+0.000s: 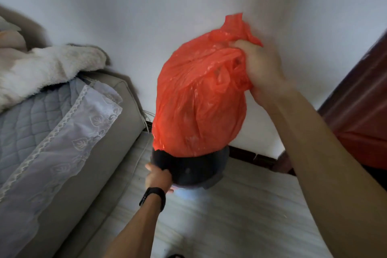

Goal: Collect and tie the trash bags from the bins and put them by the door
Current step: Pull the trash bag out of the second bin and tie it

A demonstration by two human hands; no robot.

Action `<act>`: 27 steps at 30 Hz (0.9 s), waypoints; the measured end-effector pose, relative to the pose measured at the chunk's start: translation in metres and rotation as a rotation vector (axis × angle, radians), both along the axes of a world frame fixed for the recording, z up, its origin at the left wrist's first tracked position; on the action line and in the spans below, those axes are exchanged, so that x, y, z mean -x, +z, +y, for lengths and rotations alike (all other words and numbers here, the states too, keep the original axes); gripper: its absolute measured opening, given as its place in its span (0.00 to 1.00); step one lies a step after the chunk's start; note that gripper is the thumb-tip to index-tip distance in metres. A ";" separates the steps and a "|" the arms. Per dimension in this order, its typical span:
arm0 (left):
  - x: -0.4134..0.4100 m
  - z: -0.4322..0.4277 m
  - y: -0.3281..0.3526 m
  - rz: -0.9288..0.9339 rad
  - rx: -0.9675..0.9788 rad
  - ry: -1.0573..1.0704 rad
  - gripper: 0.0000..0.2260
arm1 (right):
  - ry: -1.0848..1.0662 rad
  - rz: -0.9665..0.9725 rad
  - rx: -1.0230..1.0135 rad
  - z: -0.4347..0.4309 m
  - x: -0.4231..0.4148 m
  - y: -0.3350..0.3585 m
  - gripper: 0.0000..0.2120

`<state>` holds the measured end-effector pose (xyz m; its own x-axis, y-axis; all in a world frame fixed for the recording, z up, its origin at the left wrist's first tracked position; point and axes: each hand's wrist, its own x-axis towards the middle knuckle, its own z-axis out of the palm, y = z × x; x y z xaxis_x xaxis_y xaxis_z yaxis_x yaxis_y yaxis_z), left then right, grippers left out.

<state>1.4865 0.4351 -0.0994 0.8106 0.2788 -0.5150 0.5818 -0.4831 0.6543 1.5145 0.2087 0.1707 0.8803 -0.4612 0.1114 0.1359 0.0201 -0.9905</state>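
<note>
A full red plastic trash bag (199, 98) hangs lifted, its bottom still at the mouth of a small dark round bin (188, 170) on the floor. My right hand (261, 69) grips the bag's gathered top, bunched red plastic sticking out above the fist. Low down, my left hand (158, 178) holds the bin's left rim, a black band on its wrist. The bag hides most of the bin's opening.
A grey sofa (69, 163) with a quilted cover, lace cloth and a white fluffy blanket (41, 69) stands at the left. A white wall is behind the bin. Dark red wooden furniture or a door (364, 107) is at the right. Pale floor lies below.
</note>
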 end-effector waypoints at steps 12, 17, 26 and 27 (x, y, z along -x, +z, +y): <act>-0.016 0.008 0.058 -0.105 -0.288 0.065 0.33 | -0.218 0.172 0.225 -0.014 0.054 -0.014 0.10; -0.012 -0.062 0.096 -0.479 -0.118 -0.325 0.32 | -0.338 0.296 0.200 -0.042 0.101 -0.049 0.16; 0.058 -0.235 0.118 -0.728 0.343 -1.082 0.19 | -0.521 0.371 0.022 -0.112 0.205 -0.122 0.11; 0.069 -0.254 0.108 -0.722 0.335 -1.163 0.18 | -0.565 0.379 0.006 -0.123 0.218 -0.130 0.11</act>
